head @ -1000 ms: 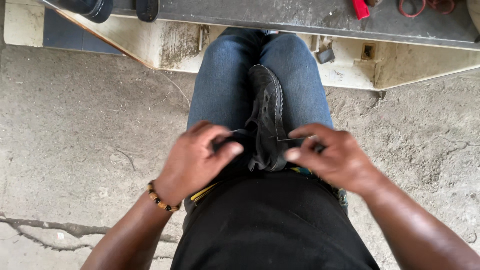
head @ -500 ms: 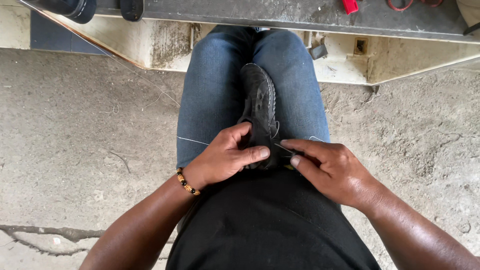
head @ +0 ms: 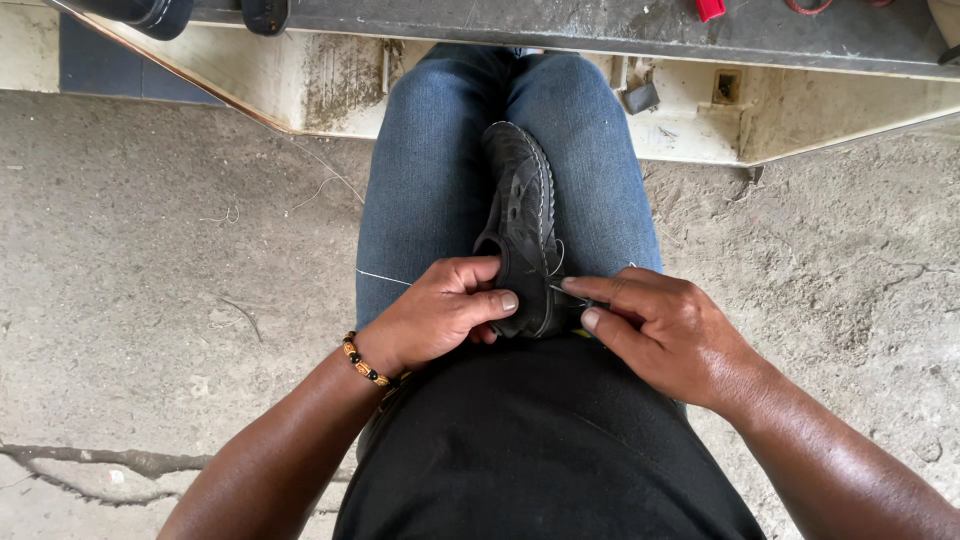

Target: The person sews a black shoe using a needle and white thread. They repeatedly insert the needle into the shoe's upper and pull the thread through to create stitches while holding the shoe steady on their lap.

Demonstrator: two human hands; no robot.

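One black, stitched leather shoe (head: pixel 524 225) lies lengthwise along the person's blue-jeaned thighs (head: pixel 425 170), toe pointing away toward the knees, so the lap steadies it while both hands work at its near end. At that heel end the left hand (head: pixel 435 315) clasps the shoe's left side, thumb pressed across it to keep it from turning, while the right hand (head: pixel 660 330) pinches what looks like a thin needle against the shoe's right edge. A pale thread (head: pixel 382 277) runs leftward from the shoe across the thigh. Beyond the shoe's toe stands a worn, pale workbench base (head: pixel 330 95). Compared with a second ago, both hands have closed in tighter on the heel, and the shoe sits straighter along the lap.
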